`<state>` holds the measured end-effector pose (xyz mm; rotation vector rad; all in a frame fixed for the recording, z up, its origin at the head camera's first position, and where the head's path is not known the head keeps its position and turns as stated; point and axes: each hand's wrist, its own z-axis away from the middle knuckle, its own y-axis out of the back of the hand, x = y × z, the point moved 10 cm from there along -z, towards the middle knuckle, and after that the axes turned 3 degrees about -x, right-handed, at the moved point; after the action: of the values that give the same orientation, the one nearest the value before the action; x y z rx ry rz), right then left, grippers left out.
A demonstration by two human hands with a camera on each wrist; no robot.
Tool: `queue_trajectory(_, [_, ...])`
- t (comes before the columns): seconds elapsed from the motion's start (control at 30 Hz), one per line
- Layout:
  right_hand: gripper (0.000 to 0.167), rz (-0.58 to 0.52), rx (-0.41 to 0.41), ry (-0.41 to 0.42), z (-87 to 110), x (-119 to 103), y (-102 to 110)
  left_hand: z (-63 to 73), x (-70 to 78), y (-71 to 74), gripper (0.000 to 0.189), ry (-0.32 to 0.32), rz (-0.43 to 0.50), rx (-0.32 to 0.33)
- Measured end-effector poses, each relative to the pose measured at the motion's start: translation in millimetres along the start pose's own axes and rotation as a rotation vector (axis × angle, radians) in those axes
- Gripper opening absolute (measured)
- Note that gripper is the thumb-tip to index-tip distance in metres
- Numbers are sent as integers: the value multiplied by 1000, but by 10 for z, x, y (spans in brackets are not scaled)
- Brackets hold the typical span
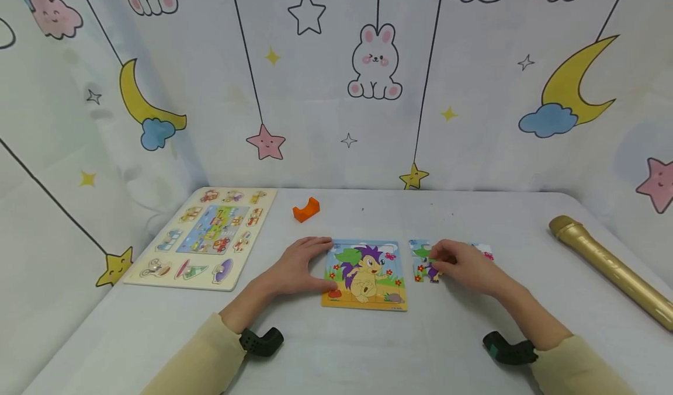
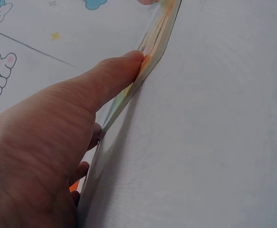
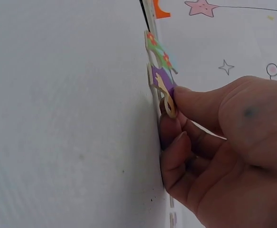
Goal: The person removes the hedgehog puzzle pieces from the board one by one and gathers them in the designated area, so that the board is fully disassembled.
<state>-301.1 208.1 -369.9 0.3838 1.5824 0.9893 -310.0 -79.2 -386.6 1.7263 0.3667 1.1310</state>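
Right of the hedgehog board (image 1: 381, 301), the right hand (image 1: 465, 264) pinches puzzle pieces (image 3: 163, 78); uneven lifting could part them. The left hand (image 1: 295, 269), thumb splayed on the board's left edge, might skew it.

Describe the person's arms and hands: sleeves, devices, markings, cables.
Both arms have plain beige sleeves. A black, curved device sits by each cuff; the right one carries a small green patch. The left hand and right hand are ungloved. A small dark smudge shows near the right thumb's base. No cables visible.
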Motion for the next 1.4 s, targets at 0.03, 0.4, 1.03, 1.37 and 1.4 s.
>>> queue_trajectory(0.03, [10,7,4,-1,-6,2,-4,2,-3,0,87,1,2,-1])
queue_trajectory(0.4, [15,51,41,17,-32,-23,-16,7,-21,10,87,1,-1,2])
queue_trajectory(1.03, [20,49,-41,-8,11,-8,-30,3,-30,-10,87,-4,10,5])
queue_trajectory(1.37, [24,43,-34,-19,35,-10,11,-1,-14,-6,87,1,8,-5])
queue_trajectory(1.4, [26,43,-30,-21,35,-12,21,0,-14,-6,87,2,6,-7])
